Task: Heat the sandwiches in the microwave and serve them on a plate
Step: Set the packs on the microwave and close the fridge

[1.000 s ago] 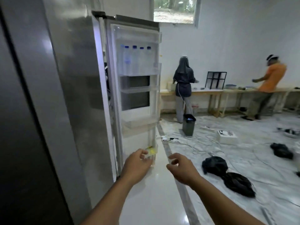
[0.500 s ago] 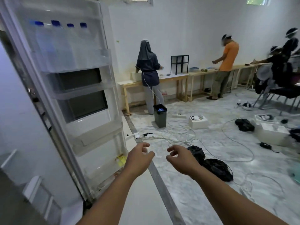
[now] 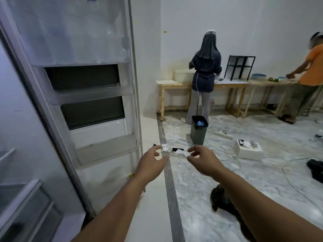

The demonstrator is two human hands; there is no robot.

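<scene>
A grey bin (image 3: 198, 131) stands on the marbled floor (image 3: 262, 172), which is strewn with white dust. Left of the bin a dark strip (image 3: 170, 189) runs along the floor, and beyond it stands an open fridge door (image 3: 90, 95) with clear shelves. Behind the bin, wooden tables (image 3: 227, 86) line the white wall (image 3: 244, 23); two people stand at them. Right of the bin lie a white box (image 3: 249, 151), cables (image 3: 227, 154) and dark bags (image 3: 316, 170). The light is dim and even.
</scene>
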